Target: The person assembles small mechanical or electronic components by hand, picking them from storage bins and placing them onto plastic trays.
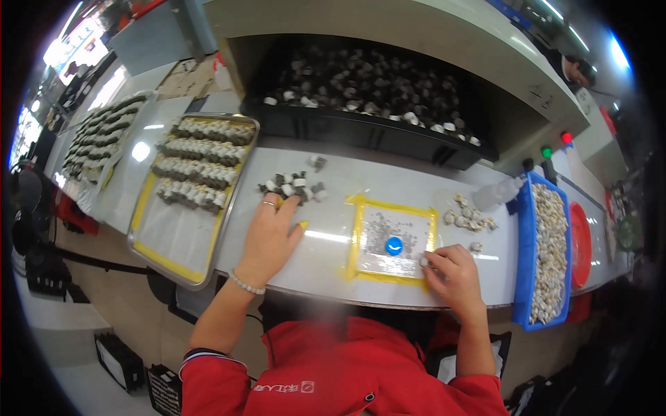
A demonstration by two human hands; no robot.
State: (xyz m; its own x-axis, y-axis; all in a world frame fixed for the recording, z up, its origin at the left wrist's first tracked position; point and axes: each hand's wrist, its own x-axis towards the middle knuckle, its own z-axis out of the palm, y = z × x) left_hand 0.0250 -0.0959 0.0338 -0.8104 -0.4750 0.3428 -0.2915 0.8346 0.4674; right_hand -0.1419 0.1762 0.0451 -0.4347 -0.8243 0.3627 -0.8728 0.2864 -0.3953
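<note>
My left hand [269,234] reaches to a loose cluster of small black-and-white cylindrical parts [286,184], its fingertips touching the nearest ones and its thumb held apart. At the right edge of a yellow-taped square [357,239], my right hand [455,276] pinches a small whitish part [424,262]; its exact kind is too small to tell. Inside the square are a round blue cap [394,245] and scattered small grey dots. Beyond my right hand lies a small group of silvery-gold round parts [468,218], with a single one closer to the hand.
Left stands a metal tray [201,281] with rows of assembled parts. A black bin [312,128] full of black-and-white parts sits under a shelf at the back. On the right are a translucent bottle [494,195], a blue bin [524,243] of silvery parts and a red basin [580,243].
</note>
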